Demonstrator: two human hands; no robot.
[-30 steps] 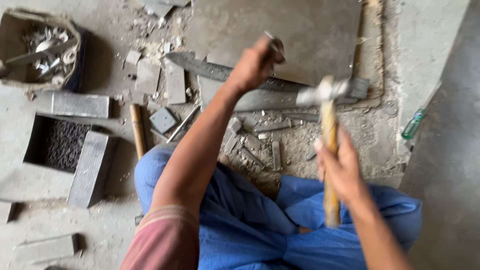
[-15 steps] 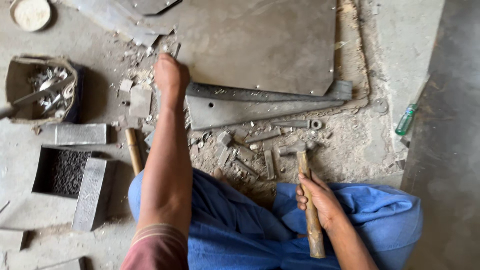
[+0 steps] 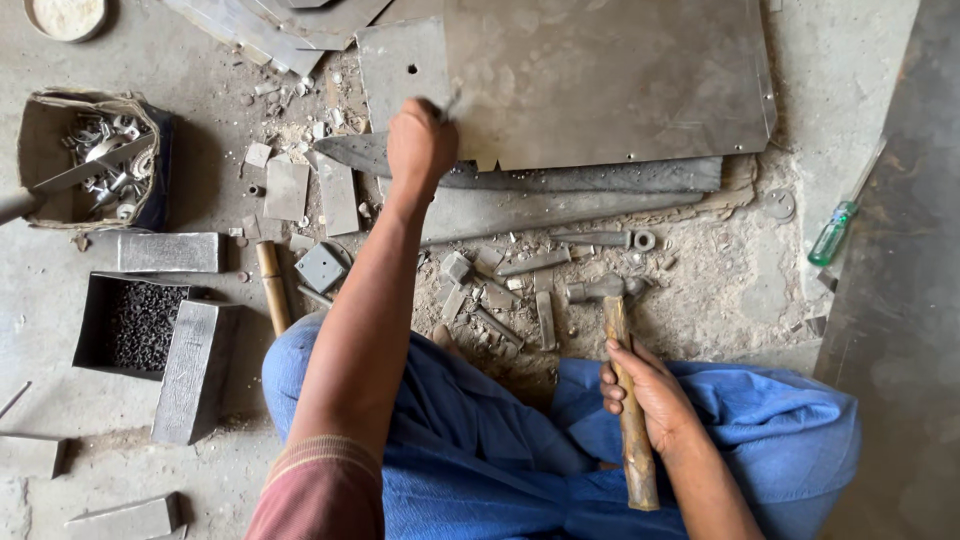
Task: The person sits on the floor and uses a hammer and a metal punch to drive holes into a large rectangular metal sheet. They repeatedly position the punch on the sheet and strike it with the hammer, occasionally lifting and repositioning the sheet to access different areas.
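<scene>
One big grey metal sheet [image 3: 600, 80] fills the floor at twelve o'clock, and my left hand [image 3: 420, 145] is closed on its near edge, pinching what looks like a small metal piece I cannot make out. Just below that edge, toward me, lies a long tapered metal blade [image 3: 560, 195], flat in the dust. At nine o'clock sit two packages: a torn brown cardboard box [image 3: 45, 135] with a dark blue side, full of pale metal rings, and nearer me an open black tray [image 3: 95, 300] of small dark bits, flanked by two grey metal blocks [image 3: 195, 370]. My right hand [image 3: 645, 395], at five o'clock over my blue trousers [image 3: 480, 470], is wrapped tight around the wooden handle of a hammer [image 3: 625, 380], whose steel head rests on the ground among short metal offcuts [image 3: 500, 295]. Out at three o'clock, well apart from both hands, lies a small green bottle [image 3: 832, 232] with a pale label band.
</scene>
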